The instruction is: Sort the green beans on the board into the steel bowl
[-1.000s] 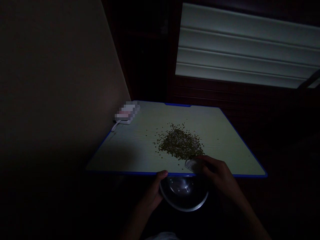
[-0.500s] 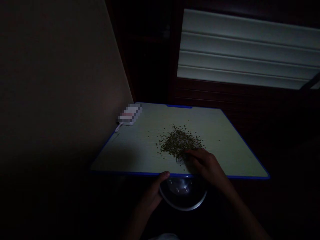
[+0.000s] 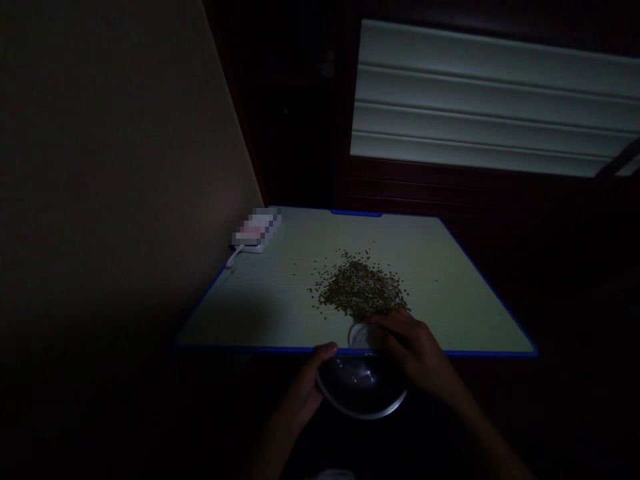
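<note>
A pile of small greenish-brown seeds [image 3: 356, 287] lies on the pale, blue-edged tabletop [image 3: 260, 293], with stray seeds scattered around it. My left hand [image 3: 309, 383] grips the left side of a shiny metal bowl [image 3: 361, 393], thumb up at the table's front edge. The bowl's far part is hidden below that edge. On the near side of the pile, my right hand [image 3: 417, 343] is closed on a clear round piece [image 3: 361, 335], perhaps a plastic lid, which lies close to the front edge. The fingers hide part of it.
A white and pink boxy object [image 3: 256, 230], partly pixelated, with a strap sits at the tabletop's far left corner. A wall [image 3: 150, 167] rises along the left. Behind the table stands dark wood with pale slatted panels [image 3: 475, 100]. The room is dim.
My right hand has drawn the clear round piece toward me, from the pile's near edge to the table's front edge. My left hand still holds the bowl.
</note>
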Available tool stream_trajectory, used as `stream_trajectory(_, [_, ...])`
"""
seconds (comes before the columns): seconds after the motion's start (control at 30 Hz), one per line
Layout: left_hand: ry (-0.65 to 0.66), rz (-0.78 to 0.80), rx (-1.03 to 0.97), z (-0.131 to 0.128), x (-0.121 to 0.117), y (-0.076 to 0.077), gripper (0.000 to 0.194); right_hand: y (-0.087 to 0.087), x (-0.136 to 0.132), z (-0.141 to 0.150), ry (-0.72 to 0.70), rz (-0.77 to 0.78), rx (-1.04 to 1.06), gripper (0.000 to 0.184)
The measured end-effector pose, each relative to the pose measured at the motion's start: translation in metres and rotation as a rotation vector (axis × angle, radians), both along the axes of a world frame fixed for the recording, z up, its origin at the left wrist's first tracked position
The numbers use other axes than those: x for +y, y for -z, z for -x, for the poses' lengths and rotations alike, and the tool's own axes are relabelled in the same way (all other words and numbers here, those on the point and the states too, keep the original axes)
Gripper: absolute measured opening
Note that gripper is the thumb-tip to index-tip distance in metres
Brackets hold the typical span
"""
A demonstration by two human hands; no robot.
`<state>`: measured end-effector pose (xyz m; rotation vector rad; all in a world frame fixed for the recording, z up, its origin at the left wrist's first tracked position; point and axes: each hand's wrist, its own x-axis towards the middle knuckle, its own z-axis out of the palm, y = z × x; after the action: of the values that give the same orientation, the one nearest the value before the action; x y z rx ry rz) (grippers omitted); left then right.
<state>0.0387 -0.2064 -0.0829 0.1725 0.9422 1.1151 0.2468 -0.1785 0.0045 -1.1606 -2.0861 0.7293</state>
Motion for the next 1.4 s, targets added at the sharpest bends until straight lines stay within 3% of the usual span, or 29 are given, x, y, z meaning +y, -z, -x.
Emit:
stream_trajectory(0.23, [-0.006,-0.025,0.025,0.002,0.0,-0.004,0.014,0.0,-0.009,-0.015,0.022,0.062,0.062,0.029])
stream_trajectory(0.4, [-0.066,-0.036,0.045,0.0,-0.001,-0.008,0.018,0.009,-0.002,-0.069,0.354,0.172,0.218,0.035])
stream_trajectory(0.53, [-0.04,-0.049,0.019,0.001,0.0,-0.008,0.016,0.011,0.012,-0.115,0.556,0.186,0.15,0.041])
stream_trajectory(0.63, [-0.021,-0.026,0.011,0.001,0.001,-0.007,0.015,0.012,0.02,-0.131,0.648,0.126,0.06,0.043])
stream_trajectory(0.8, [0.0,0.017,0.026,0.0,0.0,-0.005,0.018,0.014,0.026,-0.121,0.578,0.104,-0.024,0.042])
stream_trajectory(1.03, [-0.058,0.012,-0.011,-0.003,-0.001,-0.004,0.023,0.015,0.022,-0.095,0.418,0.123,0.042,0.04])
stream_trajectory(1.23, [-0.048,0.026,-0.026,-0.003,-0.001,-0.003,0.022,0.009,0.013,-0.091,0.5,0.16,0.133,0.038])
stream_trajectory(1.4, [-0.047,0.048,-0.02,-0.004,-0.001,-0.004,0.02,0.012,0.004,-0.097,0.484,0.192,0.174,0.036])
